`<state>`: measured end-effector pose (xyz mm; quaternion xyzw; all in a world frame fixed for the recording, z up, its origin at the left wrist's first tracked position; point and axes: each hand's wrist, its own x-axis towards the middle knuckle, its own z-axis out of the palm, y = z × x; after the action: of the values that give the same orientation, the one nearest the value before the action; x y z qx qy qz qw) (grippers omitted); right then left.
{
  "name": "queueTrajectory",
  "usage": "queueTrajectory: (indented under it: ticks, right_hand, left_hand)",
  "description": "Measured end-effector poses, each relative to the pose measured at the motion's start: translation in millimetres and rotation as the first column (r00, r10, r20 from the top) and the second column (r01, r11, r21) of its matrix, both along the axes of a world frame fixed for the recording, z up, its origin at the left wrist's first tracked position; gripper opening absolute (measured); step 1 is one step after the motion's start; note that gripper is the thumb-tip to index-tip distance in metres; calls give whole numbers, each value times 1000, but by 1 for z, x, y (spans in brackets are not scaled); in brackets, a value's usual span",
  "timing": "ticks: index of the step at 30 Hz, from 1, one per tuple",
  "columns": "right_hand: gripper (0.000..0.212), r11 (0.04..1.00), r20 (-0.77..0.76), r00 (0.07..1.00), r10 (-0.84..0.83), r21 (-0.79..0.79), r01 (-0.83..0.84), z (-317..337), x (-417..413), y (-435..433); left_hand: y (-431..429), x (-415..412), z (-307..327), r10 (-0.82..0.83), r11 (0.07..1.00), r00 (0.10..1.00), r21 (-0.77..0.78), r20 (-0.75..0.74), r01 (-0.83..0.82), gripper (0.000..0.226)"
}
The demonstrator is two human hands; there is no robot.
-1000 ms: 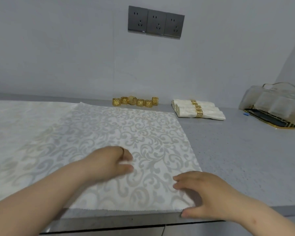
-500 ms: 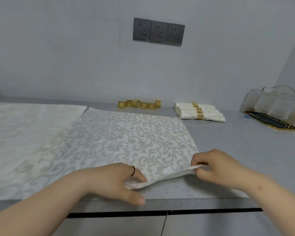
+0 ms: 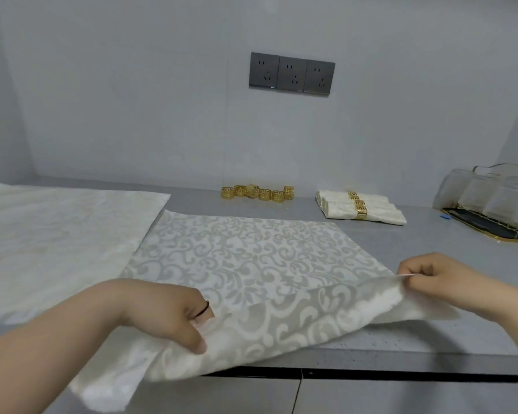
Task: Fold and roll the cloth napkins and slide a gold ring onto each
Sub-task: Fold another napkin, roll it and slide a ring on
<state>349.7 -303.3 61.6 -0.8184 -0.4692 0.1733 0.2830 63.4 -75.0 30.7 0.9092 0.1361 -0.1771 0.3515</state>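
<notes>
White damask with grey scrolls, the napkin (image 3: 251, 258) lies spread on the grey worktop (image 3: 431, 243), its far part flat and its near edge lifted off the surface so the underside shows. The left hand (image 3: 174, 312) holds that edge toward its left end, grip closed on the cloth, thumb pressed on top and fingers curled; a thin dark band shows on one finger. The right hand (image 3: 431, 279) pinches the near right corner between thumb and curled fingers, held just above the worktop. The near left corner hangs down past the worktop's front edge. A second pale cloth (image 3: 57, 234) lies flat to the left, touching the napkin's left side. Against the wall behind stands a short row of loose gold rings (image 3: 257, 192). To their right are three rolls (image 3: 362, 207) side by side, each with a gold ring around its middle. At the far right, clear glass pieces sit on a dark, gold-rimmed tray (image 3: 488, 231). Three grey sockets (image 3: 292, 74) are set in the wall above.
</notes>
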Motion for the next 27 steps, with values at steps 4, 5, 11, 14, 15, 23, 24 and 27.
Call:
queueTrajectory:
  ticks: [4, 5, 11, 14, 15, 23, 24, 27]
  right_hand:
    - [34, 994, -35, 994, -99, 31, 100, 5, 9, 1]
    - [33, 992, -16, 992, -126, 28, 126, 5, 11, 3]
    - [34, 974, 98, 970, -223, -7, 225, -2, 23, 29]
    - [29, 970, 147, 961, -234, -28, 240, -8, 31, 48]
    - [28, 968, 163, 957, -241, -26, 248, -11, 33, 53]
    - [26, 948, 207, 929, -307, -19, 318, -33, 64, 102]
    - [30, 943, 210, 923, -322, -14, 332, -34, 70, 108]
    - [39, 926, 214, 903, -373, 18, 378, -41, 87, 127]
  left_hand:
    - [21, -7, 13, 87, 996, 991, 9, -98, -86, 24]
    - [29, -8, 18, 116, 991, 985, 88, -130, -105, 28]
    - [72, -6, 39, 402, 771, 912, 568, -81, -289, 26]
    - [94, -4, 35, 505, 687, 855, 546, 116, -480, 22]
    - [100, -3, 30, 528, 673, 832, 514, 169, -531, 23]
    - [149, 15, -13, 648, 555, 592, 236, 479, -798, 25]
    - [154, 19, -15, 652, 555, 570, 198, 499, -808, 27]
    - [174, 32, -20, 660, 544, 527, 143, 535, -827, 24]
